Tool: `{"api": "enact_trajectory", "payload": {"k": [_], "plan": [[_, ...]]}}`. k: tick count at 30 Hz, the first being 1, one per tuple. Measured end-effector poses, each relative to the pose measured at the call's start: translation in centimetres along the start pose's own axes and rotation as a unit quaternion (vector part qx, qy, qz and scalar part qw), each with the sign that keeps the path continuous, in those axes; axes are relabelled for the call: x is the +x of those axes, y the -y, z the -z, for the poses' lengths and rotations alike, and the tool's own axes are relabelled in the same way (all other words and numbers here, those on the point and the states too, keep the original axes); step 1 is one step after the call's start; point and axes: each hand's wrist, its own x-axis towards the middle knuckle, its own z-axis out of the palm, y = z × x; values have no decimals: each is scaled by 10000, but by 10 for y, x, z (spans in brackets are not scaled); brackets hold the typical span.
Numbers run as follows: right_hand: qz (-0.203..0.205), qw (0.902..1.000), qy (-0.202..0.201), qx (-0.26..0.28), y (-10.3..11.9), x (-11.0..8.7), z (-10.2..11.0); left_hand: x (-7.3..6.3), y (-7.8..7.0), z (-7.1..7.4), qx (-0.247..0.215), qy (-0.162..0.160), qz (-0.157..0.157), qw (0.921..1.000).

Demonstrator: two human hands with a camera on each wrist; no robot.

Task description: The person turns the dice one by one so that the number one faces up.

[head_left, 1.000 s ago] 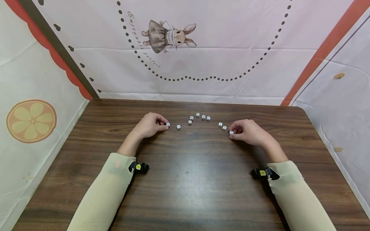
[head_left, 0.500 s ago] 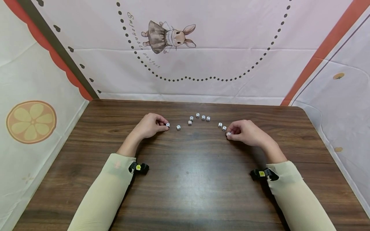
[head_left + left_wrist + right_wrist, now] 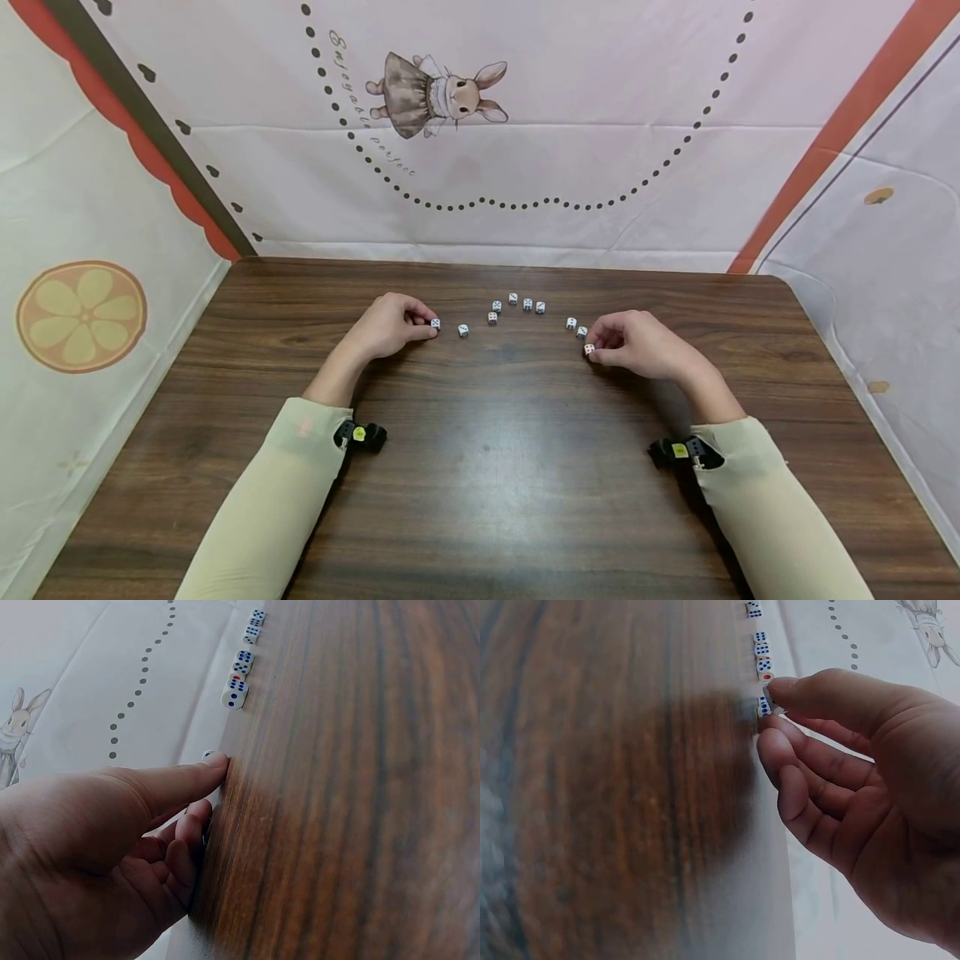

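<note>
My left hand (image 3: 388,326) pinches a small white die (image 3: 436,324) between thumb and fingertips at the left end of a curved row of dice. From the left wrist, its thumb covers most of that die. On the right, my other hand (image 3: 637,342) holds a second die (image 3: 589,350) by thumb and fingers, its dotted face up. Just beyond it sit two loose dice, the nearer one (image 3: 582,332) close to my fingertips and another (image 3: 571,323) further back. A single die (image 3: 462,331) lies to the right of my left hand.
Several more dice, among them a die (image 3: 492,318) and a die (image 3: 528,305), lie near the middle of the brown wooden table (image 3: 480,467). A printed cloth (image 3: 570,167) hangs behind the table's far edge. Black wrist cameras stick out from both sleeves.
My right hand has shifted slightly left with its die, which has turned and shows a different face on top. My left hand and the loose dice stay in place.
</note>
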Motion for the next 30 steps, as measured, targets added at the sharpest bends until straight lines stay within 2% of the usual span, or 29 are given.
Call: {"api": "enact_trajectory", "payload": {"k": [15,24,30], "plan": [[-86,9998,129,-103,-5,1,1,2,1,0,-52,-19,2,10000],[-67,9998,145,-74,-3,1,1,0,-7,1,221,-23,-63,9997],[-35,9998,150,-116,-2,1,0,-1,-8,1,245,-31,-46,9997]]}}
